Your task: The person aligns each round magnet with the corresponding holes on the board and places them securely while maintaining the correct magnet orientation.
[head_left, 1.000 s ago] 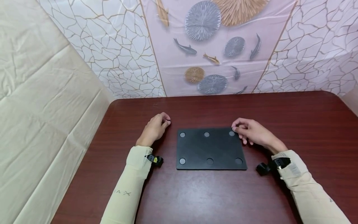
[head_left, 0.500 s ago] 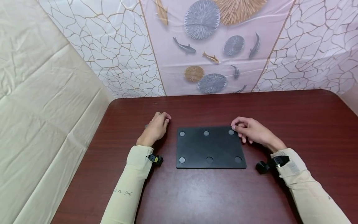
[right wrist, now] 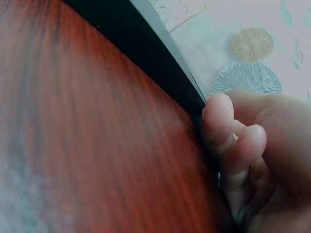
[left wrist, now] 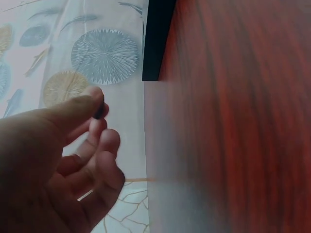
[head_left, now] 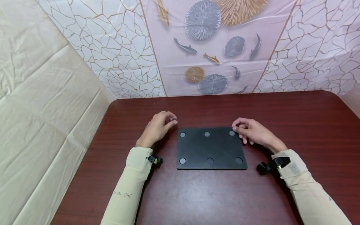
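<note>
A flat black board [head_left: 212,148] lies on the table with round recesses along its far and near edges; several show light grey discs, while the near middle and near right ones look dark. Beyond its far left corner, the left hand [head_left: 156,127] pinches a small dark piece between thumb and fingertip, seen edge-on in the left wrist view as a dark piece [left wrist: 99,110]. The right hand [head_left: 254,132] pinches the board's far right corner between thumb and forefinger, its other fingers curled. In the right wrist view, the right hand [right wrist: 262,141] meets the board's edge [right wrist: 160,63].
The brown table [head_left: 197,197] reaches back to a patterned cloth [head_left: 123,56], and a cream cloth [head_left: 42,125] hangs along the left. A small greyish thing [head_left: 146,126] shows just left of the left hand, mostly hidden. Both wrists carry black cameras.
The left hand has shifted slightly right, toward the board's far left corner, its thumb and fingertip now more visible. A greyish thing has come into view beside it. The right hand stays at its corner.
</note>
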Demonstrator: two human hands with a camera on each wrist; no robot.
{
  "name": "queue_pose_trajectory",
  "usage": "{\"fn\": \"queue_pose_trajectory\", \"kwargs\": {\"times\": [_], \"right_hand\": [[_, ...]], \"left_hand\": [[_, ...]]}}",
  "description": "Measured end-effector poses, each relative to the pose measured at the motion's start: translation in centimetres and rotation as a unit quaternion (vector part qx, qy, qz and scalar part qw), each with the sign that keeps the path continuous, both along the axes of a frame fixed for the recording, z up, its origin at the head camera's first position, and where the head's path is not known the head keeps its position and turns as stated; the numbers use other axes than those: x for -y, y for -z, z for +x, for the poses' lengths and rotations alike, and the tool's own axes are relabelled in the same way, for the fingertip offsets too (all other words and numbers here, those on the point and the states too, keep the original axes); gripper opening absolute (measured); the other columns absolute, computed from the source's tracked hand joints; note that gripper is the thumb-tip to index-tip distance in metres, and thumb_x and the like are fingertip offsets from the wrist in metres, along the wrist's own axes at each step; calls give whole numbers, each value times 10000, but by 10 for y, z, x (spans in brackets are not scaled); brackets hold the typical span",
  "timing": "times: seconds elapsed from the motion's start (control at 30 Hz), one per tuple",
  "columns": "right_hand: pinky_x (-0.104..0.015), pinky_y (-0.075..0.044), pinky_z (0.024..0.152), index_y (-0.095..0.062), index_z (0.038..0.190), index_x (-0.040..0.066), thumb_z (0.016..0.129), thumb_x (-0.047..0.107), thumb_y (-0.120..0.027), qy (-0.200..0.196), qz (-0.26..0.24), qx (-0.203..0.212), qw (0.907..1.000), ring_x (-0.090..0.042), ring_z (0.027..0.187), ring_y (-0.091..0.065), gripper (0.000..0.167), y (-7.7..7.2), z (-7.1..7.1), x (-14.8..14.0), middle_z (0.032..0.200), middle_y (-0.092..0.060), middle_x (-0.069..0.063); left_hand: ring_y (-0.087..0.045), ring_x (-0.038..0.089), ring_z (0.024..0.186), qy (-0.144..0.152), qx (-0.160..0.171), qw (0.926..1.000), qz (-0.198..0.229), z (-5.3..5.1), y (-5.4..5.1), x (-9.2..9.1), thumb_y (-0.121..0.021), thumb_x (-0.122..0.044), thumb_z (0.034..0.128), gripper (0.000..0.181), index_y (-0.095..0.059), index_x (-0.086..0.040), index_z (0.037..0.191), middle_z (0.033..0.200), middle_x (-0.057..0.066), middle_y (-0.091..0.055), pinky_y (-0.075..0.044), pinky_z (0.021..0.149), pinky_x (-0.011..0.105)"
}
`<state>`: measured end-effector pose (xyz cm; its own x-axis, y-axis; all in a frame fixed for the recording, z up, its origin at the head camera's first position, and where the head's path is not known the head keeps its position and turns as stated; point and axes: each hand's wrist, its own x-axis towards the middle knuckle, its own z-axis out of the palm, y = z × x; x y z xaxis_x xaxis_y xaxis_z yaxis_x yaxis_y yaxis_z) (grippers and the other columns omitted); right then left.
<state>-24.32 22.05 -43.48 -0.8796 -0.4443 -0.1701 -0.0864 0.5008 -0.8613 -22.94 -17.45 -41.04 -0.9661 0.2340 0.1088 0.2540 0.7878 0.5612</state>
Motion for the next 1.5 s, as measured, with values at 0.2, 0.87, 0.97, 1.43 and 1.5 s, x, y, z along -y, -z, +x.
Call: {"fn": "queue_pose_trajectory", "kwargs": {"times": [0.2, 0.87, 0.97, 1.43, 1.5], "right_hand": [[-297, -454, 396, -588, 1209, -10, 1089, 114, -586, -38, -64, -5, 10000, -151, 538, -581, 172, -1, 1, -1, 751, -569, -87], [-296, -457, 395, -593, 1208, 2, 1094, 115, -575, -18, -26, -40, 10000, -148, 535, -581, 161, 1, -1, -1, 742, -574, -72], [-293, -454, 395, -591, 1217, 2, 1092, 122, -584, -17, -62, -11, 10000, -146, 534, -579, 173, 1, 0, -1, 743, -573, -65], [-298, -456, 390, -602, 1189, 14, 1094, 145, -588, -21, -45, -31, 10000, -148, 525, -577, 162, 2, -1, -1, 732, -571, -69], [-298, -456, 391, -602, 1185, 17, 1095, 146, -587, -11, -36, -8, 10000, -148, 525, -576, 158, 2, -1, -1, 733, -568, -74]], "left_hand": [[-635, 140, 909, 1, -290, 9995, 105, 0, -2, 1, -771, -305, 994, 137, -767, -197, 1078, 988, -44, -680, -540, 814, 373], [-664, 82, 775, 873, -466, 9929, 655, 7, -10, -10, -848, -245, 920, 135, -831, -140, 1003, 855, -70, -728, -578, 740, 276], [-665, 61, 765, 979, -386, 9927, 597, 10, -13, -13, -854, -251, 914, 128, -834, -151, 992, 834, -94, -728, -577, 734, 266], [-708, 104, 751, 1444, -61, 9893, 185, 19, -26, -30, -846, -215, 916, 147, -825, -104, 1011, 856, -11, -780, -568, 695, 235], [-688, 73, 758, 1514, -93, 9884, 97, 19, -27, -32, -842, -211, 921, 157, -824, -98, 1028, 869, -29, -773, -565, 705, 232]]}}
